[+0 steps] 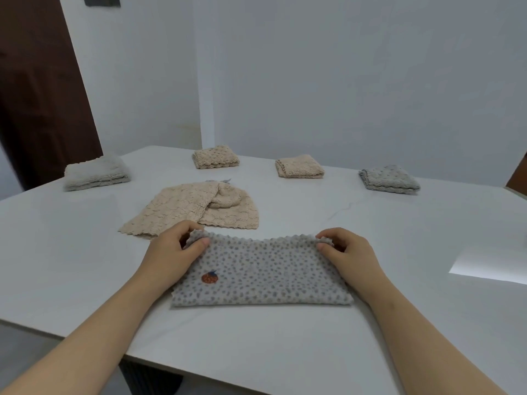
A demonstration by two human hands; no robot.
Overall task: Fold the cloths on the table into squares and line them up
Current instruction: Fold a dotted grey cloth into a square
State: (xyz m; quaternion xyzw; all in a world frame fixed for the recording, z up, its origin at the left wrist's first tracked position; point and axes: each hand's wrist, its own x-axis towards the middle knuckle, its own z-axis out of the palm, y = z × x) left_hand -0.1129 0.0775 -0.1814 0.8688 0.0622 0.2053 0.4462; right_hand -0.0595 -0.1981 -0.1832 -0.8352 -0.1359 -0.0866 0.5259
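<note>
Both hands, left hand (174, 246) and right hand (346, 252), pinch the half-folded grey cloth's (262, 275) far corners at the table's (399, 238) near edge; four folded squares (215, 156) line the back, one beige cloth (196, 212) waits unfolded.

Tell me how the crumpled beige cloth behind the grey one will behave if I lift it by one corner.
Probably floppy: the beige cloth lies rumpled with one part bunched over itself, so it should drape and hang. Likely light, since it looks thin where it lies flat. Its nubbly pile seems unlikely to slip from fingers.
</note>
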